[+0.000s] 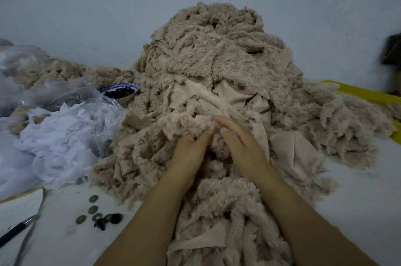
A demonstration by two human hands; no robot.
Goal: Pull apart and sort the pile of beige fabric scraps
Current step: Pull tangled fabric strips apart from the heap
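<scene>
Progress is looking pretty minimal tbh: the pile of beige fabric scraps (217,59) is towering mid-table and spilling down to the near edge of the white table (358,189). Only a low beige heap (54,70) is sitting off left behind the plastic bag of white scraps (65,135), maybe the sorted lot, can't say. The left hand (191,150) is digging curled fingers into a fluffy scrap (182,124) at the pile's front, while the right hand (240,142) is laying mostly straight fingers against it, and whether its thumb is pinching underneath I can't tell.
</scene>
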